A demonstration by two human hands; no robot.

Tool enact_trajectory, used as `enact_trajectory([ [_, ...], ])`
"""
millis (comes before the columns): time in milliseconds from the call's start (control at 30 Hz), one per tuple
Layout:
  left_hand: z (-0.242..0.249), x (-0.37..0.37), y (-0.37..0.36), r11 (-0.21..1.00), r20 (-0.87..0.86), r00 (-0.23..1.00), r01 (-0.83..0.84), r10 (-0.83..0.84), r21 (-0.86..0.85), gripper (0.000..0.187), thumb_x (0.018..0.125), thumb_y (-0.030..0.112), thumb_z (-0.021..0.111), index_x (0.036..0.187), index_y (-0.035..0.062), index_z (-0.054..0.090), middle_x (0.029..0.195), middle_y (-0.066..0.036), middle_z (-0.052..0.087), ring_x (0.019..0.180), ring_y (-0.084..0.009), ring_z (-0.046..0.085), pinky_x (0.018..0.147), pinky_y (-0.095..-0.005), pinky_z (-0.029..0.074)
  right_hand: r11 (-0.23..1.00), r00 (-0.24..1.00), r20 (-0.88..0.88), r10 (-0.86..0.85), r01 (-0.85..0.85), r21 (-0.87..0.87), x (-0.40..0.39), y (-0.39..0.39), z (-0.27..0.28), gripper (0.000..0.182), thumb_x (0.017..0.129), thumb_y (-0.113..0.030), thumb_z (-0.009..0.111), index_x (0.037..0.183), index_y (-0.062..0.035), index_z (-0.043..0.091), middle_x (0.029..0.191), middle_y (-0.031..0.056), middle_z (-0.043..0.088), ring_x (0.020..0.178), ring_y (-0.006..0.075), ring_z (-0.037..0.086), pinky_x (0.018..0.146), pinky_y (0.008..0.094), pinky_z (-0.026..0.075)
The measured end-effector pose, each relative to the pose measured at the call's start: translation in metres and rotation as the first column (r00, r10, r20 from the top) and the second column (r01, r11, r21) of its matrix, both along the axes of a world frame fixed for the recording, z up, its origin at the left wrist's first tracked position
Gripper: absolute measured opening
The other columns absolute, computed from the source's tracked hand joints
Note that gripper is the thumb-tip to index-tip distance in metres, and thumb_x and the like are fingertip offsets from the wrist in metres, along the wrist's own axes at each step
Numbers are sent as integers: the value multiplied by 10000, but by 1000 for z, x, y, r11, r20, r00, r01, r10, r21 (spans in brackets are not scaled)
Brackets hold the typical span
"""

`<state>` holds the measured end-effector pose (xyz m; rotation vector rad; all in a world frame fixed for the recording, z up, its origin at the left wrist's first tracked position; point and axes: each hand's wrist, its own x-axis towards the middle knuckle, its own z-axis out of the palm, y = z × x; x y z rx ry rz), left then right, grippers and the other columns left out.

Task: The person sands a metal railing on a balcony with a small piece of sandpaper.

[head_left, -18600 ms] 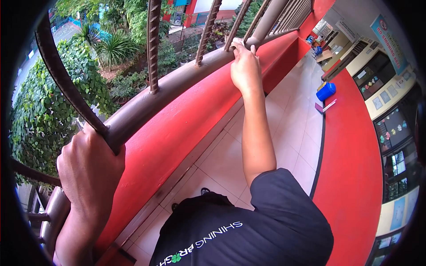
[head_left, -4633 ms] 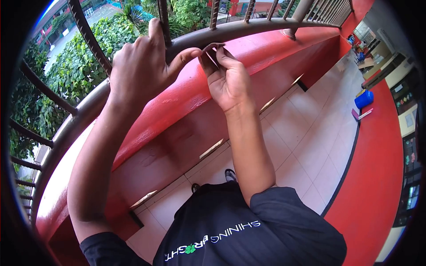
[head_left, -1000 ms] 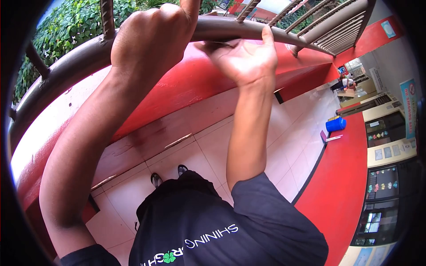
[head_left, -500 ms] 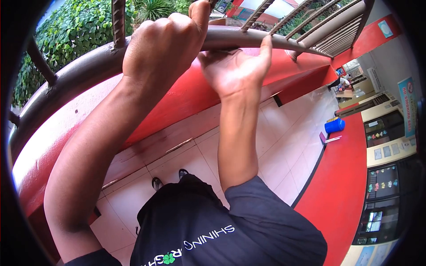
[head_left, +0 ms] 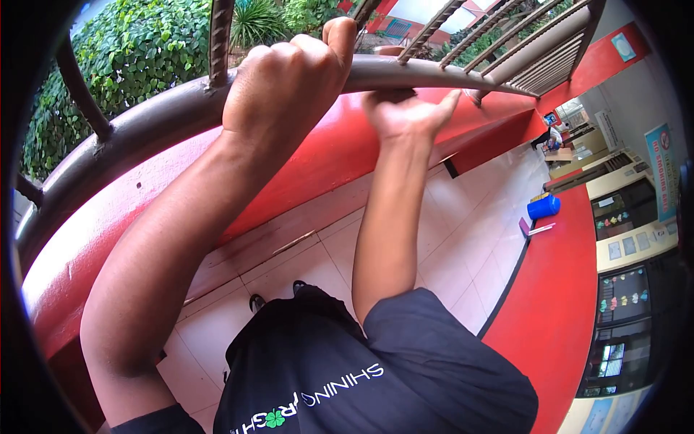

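My left hand [head_left: 285, 90] is closed in a fist around the brown metal railing [head_left: 163, 108], knuckles up, beside one of its ridged upright bars. Just to its right, my right hand [head_left: 408, 119] reaches under the same railing, palm turned up and thumb pointing out to the right. Its fingers curl behind the rail and are mostly hidden. A dark thin piece [head_left: 394, 94] lies between this palm and the rail's underside, and a brown edge shows above the rail there. I cannot tell what material it is.
A red and pink low wall [head_left: 289, 163] runs beneath the railing, with leafy plants [head_left: 137, 54] beyond. Pale floor tiles [head_left: 303, 260] lie below. A blue container [head_left: 543, 207] stands by the red wall base on the right. A person [head_left: 553, 137] is far down the corridor.
My right hand has slid a little to the right along the rail, with the dark piece and brown edge. My left hand keeps its grip; the whole view has shifted slightly.
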<state>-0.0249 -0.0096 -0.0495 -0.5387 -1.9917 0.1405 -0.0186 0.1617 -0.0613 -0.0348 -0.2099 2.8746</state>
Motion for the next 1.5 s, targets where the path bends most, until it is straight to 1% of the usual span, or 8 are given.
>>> enact_trajectory([
  [100, 0, -2, -1, 1000, -25, 1000, 0, 0, 2, 108, 945, 125, 597, 966, 108, 492, 603, 10, 578, 501, -132, 672, 446, -286, 546, 960, 953, -124, 275, -279, -12, 16, -18, -10, 1023, 923, -867, 331, 1385, 35, 476, 1308, 272, 571, 1144, 385, 583, 981, 588, 489],
  [233, -1, -1, 1, 1000, -28, 1000, -14, 15, 21, 116, 953, 151, 609, 958, 112, 500, 598, 27, 573, 487, -126, 666, 447, -284, 545, 981, 976, 109, -187, 180, 75, 11, 9, 25, 1038, 933, -843, 348, 1455, 52, 409, 1373, 268, 532, 1287, 377, 506, 1142, 608, 376],
  [367, -1, -2, 1, 1000, -53, 999, 3, -1, 26, 119, 946, 134, 609, 955, 100, 496, 594, 19, 582, 485, -129, 669, 439, -285, 548, 928, 918, -138, 372, -362, 88, 42, -32, 16, 989, 953, -820, 326, 1370, 68, 449, 1326, 291, 538, 1257, 379, 529, 1107, 598, 420],
  [567, -1, -2, 2, 999, -47, 999, 11, -10, 32, 137, 940, 128, 620, 959, 94, 488, 608, 3, 605, 498, -141, 682, 451, -289, 561, 905, 997, 76, -30, -6, 425, 28, -39, 20, 945, 945, -806, 389, 1341, 47, 479, 1164, 209, 605, 1099, 328, 600, 982, 508, 482],
  [700, 0, -1, 1, 1000, 16, 1000, 11, -11, 16, 115, 950, 128, 600, 965, 100, 490, 608, 12, 604, 505, -141, 685, 455, -291, 561, 988, 987, 34, 154, -155, 25, 6, 0, 5, 934, 948, -790, 396, 1338, 54, 478, 1176, 220, 601, 1060, 328, 616, 915, 509, 533],
  [900, -4, -5, 2, 999, -66, 998, 15, -13, 29, 167, 992, 217, 612, 956, 111, 489, 594, 24, 596, 496, -124, 679, 456, -282, 556, 960, 968, -17, 250, -246, 137, 25, -48, -2, 847, 1011, -705, 371, 1496, -14, 436, 1536, 186, 482, 1357, 331, 490, 1169, 528, 361],
  [1100, -1, -4, 2, 999, -39, 998, -39, 40, 10, 180, 1014, 236, 599, 946, 113, 486, 591, 31, 595, 492, -121, 677, 446, -281, 549, 989, 987, 119, -109, 96, 110, 22, -33, 24, 872, 960, -763, 397, 1320, 21, 522, 1245, 213, 607, 1215, 331, 552, 1115, 502, 401],
  [1500, -4, -6, 2, 999, -83, 996, -37, 36, -15, 234, 1032, 292, 594, 927, 117, 480, 572, 28, 575, 481, -131, 678, 415, -287, 547, 958, 969, 105, 222, -237, 162, 42, -47, 12, 916, 966, -765, 371, 1381, 46, 470, 1292, 229, 593, 1243, 362, 556, 1127, 494, 416],
])
